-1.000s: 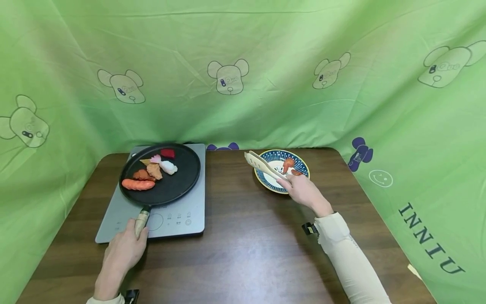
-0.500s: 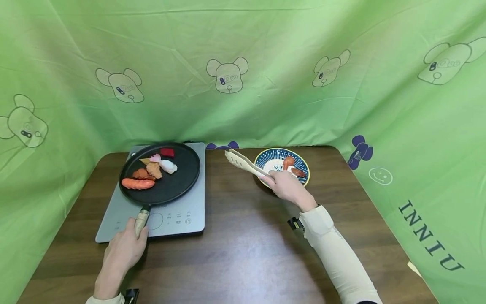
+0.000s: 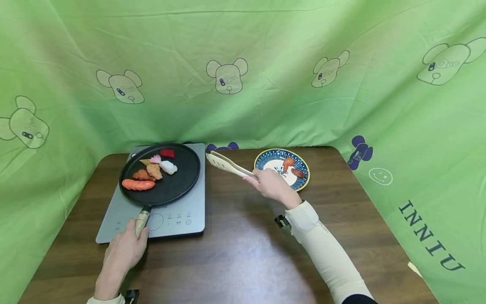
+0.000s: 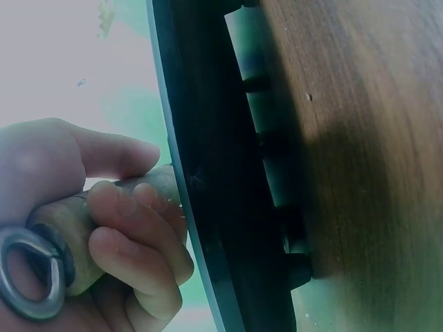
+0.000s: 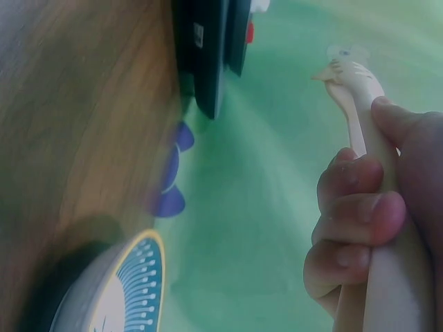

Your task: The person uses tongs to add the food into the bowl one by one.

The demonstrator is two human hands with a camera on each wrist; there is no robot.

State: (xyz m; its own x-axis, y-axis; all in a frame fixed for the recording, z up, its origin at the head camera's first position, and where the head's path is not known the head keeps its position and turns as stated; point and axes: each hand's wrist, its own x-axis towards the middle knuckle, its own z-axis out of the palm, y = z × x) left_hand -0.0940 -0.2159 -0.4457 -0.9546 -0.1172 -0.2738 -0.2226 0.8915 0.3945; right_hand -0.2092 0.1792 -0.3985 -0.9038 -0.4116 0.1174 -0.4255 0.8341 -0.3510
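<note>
My left hand grips the handle of a round black frying pan; in the left wrist view its fingers curl round that handle, which ends in a metal ring. In the pan lie a scored sausage, brown fried pieces, a pink-and-white piece and a red block. My right hand holds cream tongs above the table, their tips near the cooktop's right edge. Behind that hand sits a blue-patterned plate with two reddish-brown pieces.
The pan rests on a grey induction cooktop at the left of the wooden table. A green printed curtain hangs behind and beside the table. Between cooktop and plate, bare wood shows.
My right hand has moved left with the tongs, from over the plate toward the cooktop, uncovering the pieces on the plate. The left hand and the pan have stayed in place.
</note>
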